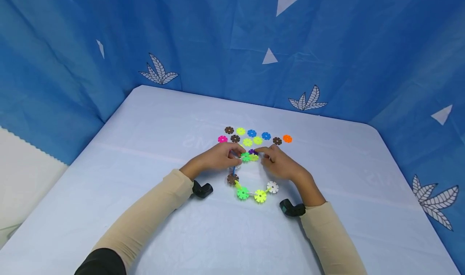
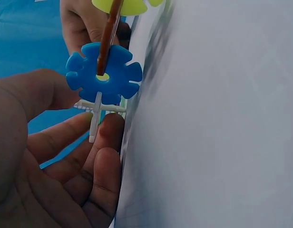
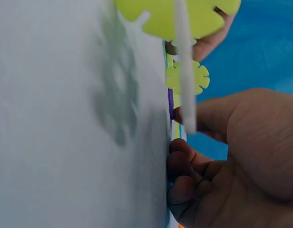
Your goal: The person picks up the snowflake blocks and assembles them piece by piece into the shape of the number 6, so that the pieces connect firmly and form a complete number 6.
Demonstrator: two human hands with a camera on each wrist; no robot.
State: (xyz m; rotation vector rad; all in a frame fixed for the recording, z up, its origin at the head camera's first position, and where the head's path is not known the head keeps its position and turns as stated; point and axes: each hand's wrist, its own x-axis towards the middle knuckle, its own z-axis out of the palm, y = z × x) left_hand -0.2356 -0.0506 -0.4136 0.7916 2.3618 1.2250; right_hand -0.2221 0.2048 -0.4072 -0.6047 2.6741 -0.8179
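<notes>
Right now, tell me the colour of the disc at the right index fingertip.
The disc is purple, seen best in the head view.

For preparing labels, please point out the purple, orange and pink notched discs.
Purple notched disc [image 1: 251, 151]: head view, visible upper face.
Orange notched disc [image 1: 287, 138]: head view, centre of face.
Pink notched disc [image 1: 223, 139]: head view, centre of face.

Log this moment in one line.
left hand: at far green disc | right hand: touching purple disc | linked discs: nearside | loose discs: beyond hands
</notes>
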